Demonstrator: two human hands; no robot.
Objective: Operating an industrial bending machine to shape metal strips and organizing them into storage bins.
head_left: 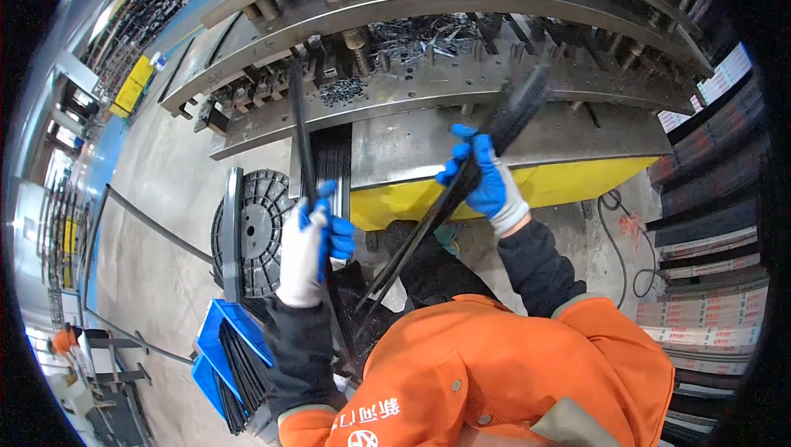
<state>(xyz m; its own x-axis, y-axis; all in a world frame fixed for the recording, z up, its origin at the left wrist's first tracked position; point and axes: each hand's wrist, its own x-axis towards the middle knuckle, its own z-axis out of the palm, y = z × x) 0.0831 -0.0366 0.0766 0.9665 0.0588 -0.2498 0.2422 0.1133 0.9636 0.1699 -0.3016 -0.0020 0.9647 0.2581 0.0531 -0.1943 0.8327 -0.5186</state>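
Note:
My left hand (317, 241), in a white and blue glove, is closed around a thin black strip (300, 121) that stands up toward the press and runs down past my wrist. My right hand (488, 183), gloved alike, grips a thicker bundle of long black strips (521, 107). That bundle slants from upper right to lower left across my lap, its upper end blurred. Both hands are in front of the steel press (494, 130). Between them, more black strips (334, 154) lie side by side at the press's front edge.
Metal scraps (428, 35) and small dark bits (344, 91) litter the press bed. At left are a black reel (272, 241), an upright grey profile (233, 233) and a blue crate (208, 327) of black strips. Stacked long profiles (700, 315) line the right side. A cable (624, 270) lies on the floor.

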